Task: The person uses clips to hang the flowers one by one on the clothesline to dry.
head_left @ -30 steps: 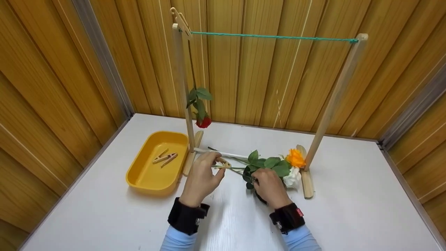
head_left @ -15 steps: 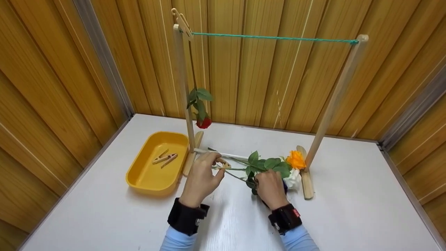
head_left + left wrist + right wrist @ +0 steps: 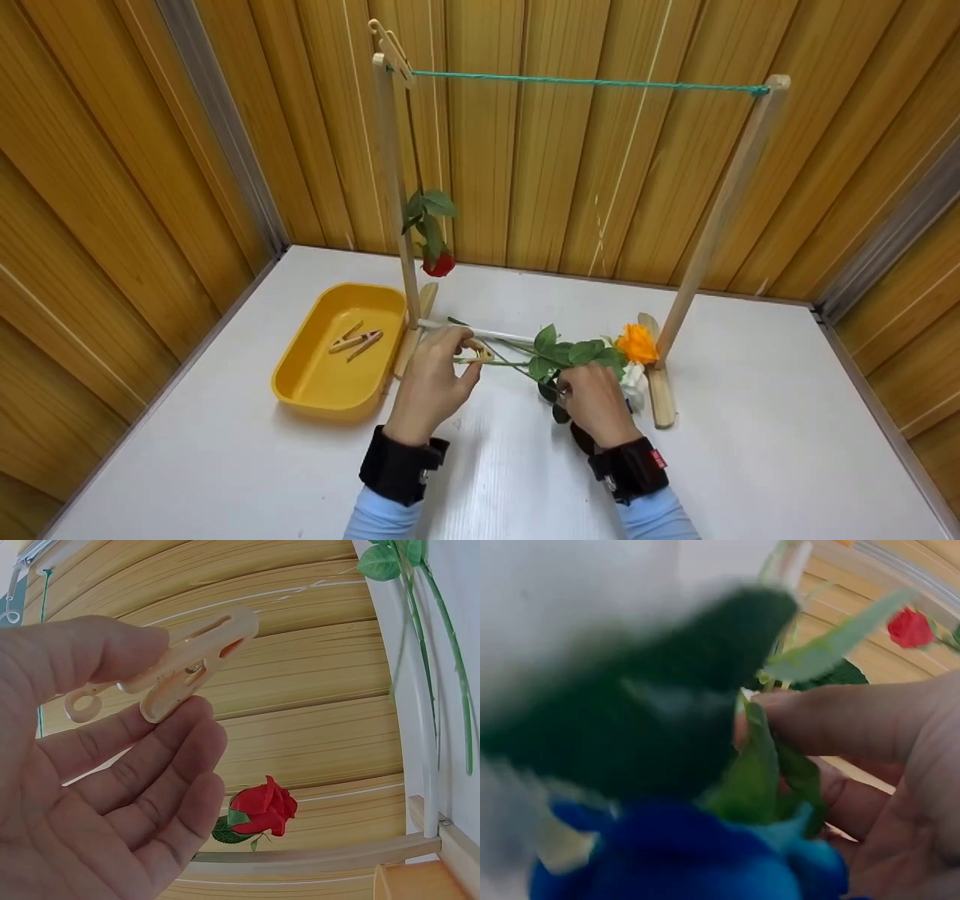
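Between thumb and fingers, my left hand [image 3: 431,390] pinches a peach clothespin [image 3: 191,664] with a hooked end. My right hand [image 3: 598,401] grips the leafy stem of a blue flower [image 3: 694,859], whose bloom fills the bottom of the right wrist view; in the head view that hand mostly hides the bloom. Just behind the right hand lie an orange rose [image 3: 637,343] and a white flower [image 3: 634,382], their green stems pointing left. A red rose [image 3: 439,264] hangs head down from another clothespin [image 3: 396,60] at the left end of a green cord [image 3: 585,79].
Two wooden posts, a left post [image 3: 394,187] and a right post [image 3: 720,217], hold the cord above the white table [image 3: 780,420]. A yellow tray [image 3: 300,390] with several clothespins [image 3: 356,343] stands left of the frame. Wood-patterned walls [image 3: 517,172] enclose the table.
My right hand has shifted a little to the right, drawing the blue flower's stem and leaves with it. The left hand stays nearly still with its clothespin.
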Available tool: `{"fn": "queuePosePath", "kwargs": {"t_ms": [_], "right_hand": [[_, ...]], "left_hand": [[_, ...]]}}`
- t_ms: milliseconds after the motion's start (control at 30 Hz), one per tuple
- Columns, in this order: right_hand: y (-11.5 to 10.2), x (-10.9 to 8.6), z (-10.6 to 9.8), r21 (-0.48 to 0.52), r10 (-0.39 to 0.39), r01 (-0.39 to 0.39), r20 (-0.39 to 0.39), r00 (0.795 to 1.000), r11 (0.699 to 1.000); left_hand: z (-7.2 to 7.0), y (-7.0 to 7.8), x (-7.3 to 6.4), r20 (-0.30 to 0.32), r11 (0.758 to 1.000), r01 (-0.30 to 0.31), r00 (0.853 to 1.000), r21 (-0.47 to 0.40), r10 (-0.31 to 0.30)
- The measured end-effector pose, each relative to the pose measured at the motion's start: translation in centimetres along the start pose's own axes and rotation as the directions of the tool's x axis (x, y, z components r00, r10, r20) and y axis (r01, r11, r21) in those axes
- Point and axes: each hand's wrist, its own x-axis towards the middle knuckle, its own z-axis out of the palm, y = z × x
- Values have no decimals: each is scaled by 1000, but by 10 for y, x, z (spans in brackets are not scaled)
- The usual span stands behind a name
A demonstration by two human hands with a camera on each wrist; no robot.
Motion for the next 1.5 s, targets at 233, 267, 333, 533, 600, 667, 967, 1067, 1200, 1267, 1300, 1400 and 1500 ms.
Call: {"fn": "queuePosePath", "kwargs": {"t_ms": [233, 267, 333, 533, 600, 667, 967, 1067, 1200, 1267, 1300, 1400, 1500], "right_hand": [[2, -6, -17, 71, 122, -142, 239, 963, 987], [2, -7, -18, 68, 142, -166, 273, 952, 984], [2, -9, -21, 57, 166, -195, 329, 930, 979], [0, -13, -26, 75, 162, -209, 399, 902, 975], [-2, -13, -28, 88, 155, -204, 387, 909, 975], [-6, -12, -29, 106, 141, -189, 355, 924, 976], [-32, -9, -23, 162, -117, 77, 255, 960, 984], [-35, -11, -19, 118, -147, 121, 250, 957, 986], [-36, -14, -14, 72, -151, 137, 251, 956, 988], [-35, -15, -11, 69, -152, 139, 256, 955, 988], [-35, -16, -9, 67, -151, 138, 261, 954, 988], [-36, -17, -5, 65, -138, 125, 274, 952, 990], [-38, -19, -2, 57, -113, 101, 284, 952, 993]], "left_hand": [[-1, -1, 0, -14, 1000, -17, 1000, 10, 17], [-1, -1, 0, -14, 1000, -18, 1000, 11, 18], [-2, -1, 0, -15, 1000, -21, 1000, 13, 21], [-1, -2, -1, -20, 999, -34, 999, 21, 34], [-1, -2, -1, -16, 999, -33, 999, 22, 34], [-1, -2, -1, -9, 999, -28, 1000, 19, 29], [-3, 0, -1, -19, 998, -38, 999, 41, 39], [-3, 1, -1, -15, 999, -28, 999, 40, 29], [-3, 1, -1, -9, 999, -17, 1000, 37, 17], [-3, 2, -1, -9, 999, -19, 1000, 37, 20], [-3, 2, -1, -8, 999, -20, 1000, 34, 21], [-4, 1, -1, -8, 999, -24, 1000, 31, 25], [-4, 1, -1, -8, 999, -27, 1000, 32, 28]]}}
